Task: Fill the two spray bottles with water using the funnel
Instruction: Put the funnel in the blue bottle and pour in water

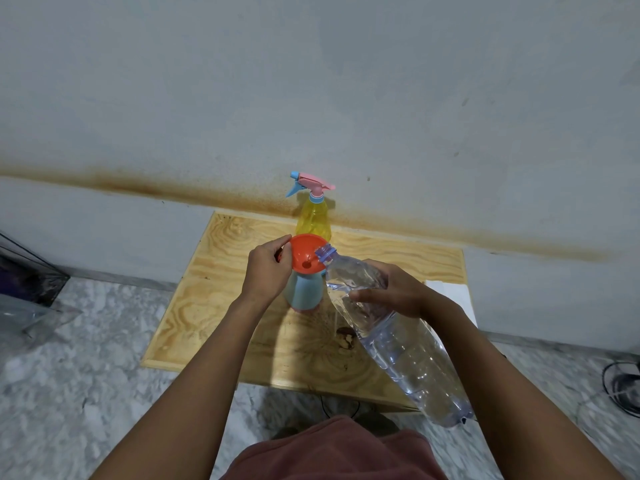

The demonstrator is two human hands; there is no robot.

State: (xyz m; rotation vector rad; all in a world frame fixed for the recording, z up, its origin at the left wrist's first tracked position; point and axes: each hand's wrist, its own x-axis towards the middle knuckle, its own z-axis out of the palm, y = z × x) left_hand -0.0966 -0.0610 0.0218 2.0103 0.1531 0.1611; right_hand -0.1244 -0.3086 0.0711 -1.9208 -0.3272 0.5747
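Note:
An orange funnel sits in the neck of a light blue spray bottle standing on the wooden table. My left hand pinches the funnel's left rim. My right hand grips a large clear water bottle, tilted so its open blue-ringed mouth rests over the funnel's right edge. Water lies in the bottle's lower side. Behind them, against the wall, stands a yellow spray bottle with its pink and blue trigger head screwed on.
The small table stands against a stained grey wall. A white sheet lies at its right edge. A dark brown spot marks the wood near the front. Clear plastic lies on the marble floor at left, and cables lie at far right.

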